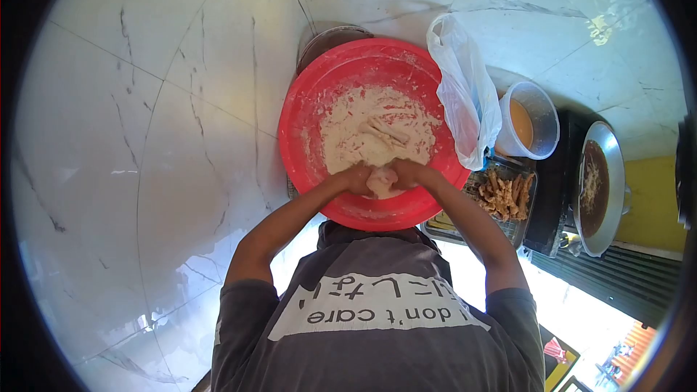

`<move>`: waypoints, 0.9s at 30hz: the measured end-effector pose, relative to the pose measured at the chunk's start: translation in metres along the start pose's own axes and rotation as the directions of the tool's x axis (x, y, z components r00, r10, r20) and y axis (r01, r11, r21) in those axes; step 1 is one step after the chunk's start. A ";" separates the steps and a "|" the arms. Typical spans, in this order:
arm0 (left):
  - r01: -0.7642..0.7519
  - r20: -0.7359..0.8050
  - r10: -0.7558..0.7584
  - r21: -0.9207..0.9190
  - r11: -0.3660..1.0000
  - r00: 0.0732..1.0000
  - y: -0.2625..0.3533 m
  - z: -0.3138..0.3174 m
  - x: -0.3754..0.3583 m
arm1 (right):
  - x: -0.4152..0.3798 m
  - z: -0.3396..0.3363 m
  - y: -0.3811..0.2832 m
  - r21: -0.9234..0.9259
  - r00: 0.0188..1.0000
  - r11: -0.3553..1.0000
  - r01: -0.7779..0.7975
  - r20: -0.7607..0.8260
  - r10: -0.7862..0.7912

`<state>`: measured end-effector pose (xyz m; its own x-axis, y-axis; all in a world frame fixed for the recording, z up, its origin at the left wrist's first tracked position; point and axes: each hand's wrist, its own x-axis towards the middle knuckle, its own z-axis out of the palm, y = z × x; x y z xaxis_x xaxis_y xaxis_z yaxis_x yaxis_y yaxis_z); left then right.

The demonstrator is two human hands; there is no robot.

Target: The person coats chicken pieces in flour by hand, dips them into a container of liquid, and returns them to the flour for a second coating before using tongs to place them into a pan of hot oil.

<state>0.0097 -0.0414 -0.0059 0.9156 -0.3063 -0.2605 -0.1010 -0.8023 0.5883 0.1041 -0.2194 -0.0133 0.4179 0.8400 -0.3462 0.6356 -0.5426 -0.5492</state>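
A large red basin [305, 87] stands in front of my body, with a bed of white flour [341, 134] spread over its bottom. Near its close side, my left hand [356, 178] and my right hand [408, 173] meet with curled fingers around a pale, flour-dusted piece of meat [381, 181]. Both hands grip this piece, and flour covers part of the fingers. Farther in, another floured piece [385, 132] lies on the flour.
A white plastic bag [465, 94] hangs over the basin's right rim. Beside it are a clear tub of orange-brown liquid [523, 123], a tray of browned fried pieces [504, 196] and a wide metal pan of dark oil with foam [597, 181]. Marbled tiles [181, 101] surround the left and back.
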 end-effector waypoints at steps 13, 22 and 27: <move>0.002 0.376 0.052 -0.142 0.990 0.925 0.003 0.008 -0.002 | -0.005 -0.009 -0.019 -0.012 0.910 0.999 -0.044 0.412 0.045; -0.004 0.405 0.080 -0.185 0.983 0.911 -0.001 0.001 -0.011 | -0.009 -0.020 -0.012 0.197 0.819 0.972 -0.130 0.574 -0.007; 0.104 0.554 0.131 -0.373 0.922 0.822 -0.011 -0.021 -0.007 | -0.008 -0.046 -0.011 0.342 0.674 0.882 -0.323 0.738 -0.039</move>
<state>0.0128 -0.0200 0.0053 0.5236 -0.6410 -0.5612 0.1476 -0.5805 0.8008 0.1239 -0.2203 0.0308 -0.2226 0.5942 -0.7729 0.2034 -0.7470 -0.6330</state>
